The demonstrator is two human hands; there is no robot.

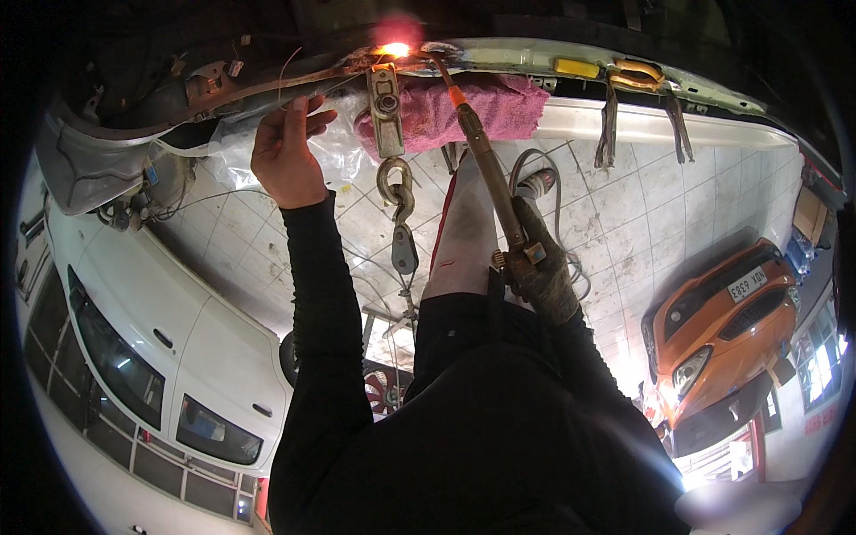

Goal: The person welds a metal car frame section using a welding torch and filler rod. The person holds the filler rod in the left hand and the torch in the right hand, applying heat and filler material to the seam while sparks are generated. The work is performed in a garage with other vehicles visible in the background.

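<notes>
Head view: a light green metal edge (526,53) runs across the top, bending down at both ends, and the glowing spot (393,50) sits on it left of the middle. The left hand (290,156), bare, is raised just below this edge; thumb and fingertips pinch a thin wire (343,86) that reaches toward the glow, its other fingers loosely parted. The right hand (542,267), gloved, is lower down, its fingers closed around the torch (486,169), whose tip slants up to the edge just right of the glow.

Between the hands, a metal clamp (387,111) hangs from the edge, with a hook (392,183) below it, narrowing the room there. Beside the clamp, a pink towel (499,107) drapes behind the torch. Farther right, pliers (637,73) lie along the edge, well apart from the right hand. A hose (557,214) loops close by that hand; beyond it, tiled floor (624,205) spreads toward an orange car (727,330). A white car (169,312) stands left of the left forearm.
</notes>
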